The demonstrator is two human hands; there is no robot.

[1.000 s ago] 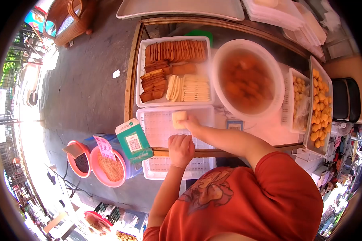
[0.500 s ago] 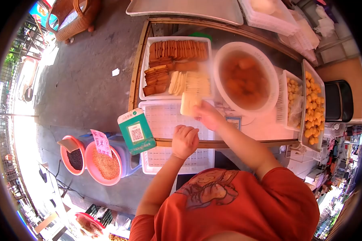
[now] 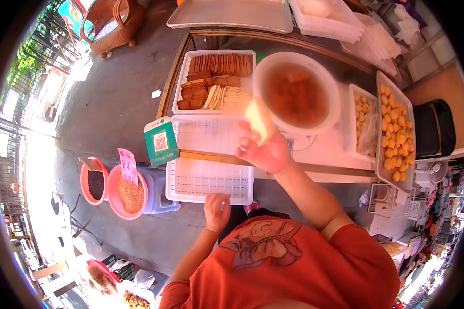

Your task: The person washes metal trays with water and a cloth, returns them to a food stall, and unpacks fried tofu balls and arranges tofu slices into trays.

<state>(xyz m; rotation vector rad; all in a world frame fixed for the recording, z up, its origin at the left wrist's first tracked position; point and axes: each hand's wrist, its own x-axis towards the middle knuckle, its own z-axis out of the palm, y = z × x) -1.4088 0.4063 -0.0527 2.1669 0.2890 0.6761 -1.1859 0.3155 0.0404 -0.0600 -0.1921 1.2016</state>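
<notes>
My right hand [image 3: 268, 153] grips a pale yellow tofu slab [image 3: 260, 121], tilted up on edge over the table between the trays and a big white tub [image 3: 333, 105]. Brown chunks sit in the tub's reddish-brown liquid. Behind the slab, a white tray [image 3: 177, 98] holds rows of brown tofu slices [image 3: 221, 65] and pale slices [image 3: 222, 98]. Low in front of my body is my left hand [image 3: 217, 212], holding nothing, its fingers loosely bent and a little apart. It is nearest a white slotted crate [image 3: 206, 177].
A green QR-code box [image 3: 161, 142] stands on the table's left corner. Pink buckets of dark grain [image 3: 97, 186] and light grain [image 3: 130, 195] are at left. At right, a tray of round yellow balls [image 3: 397, 136] lies near a black chair [image 3: 434, 127].
My right hand has turned palm up and come nearer my body, tipping the tofu slab on edge. My left hand has dropped back from the table edge. The view has shifted.
</notes>
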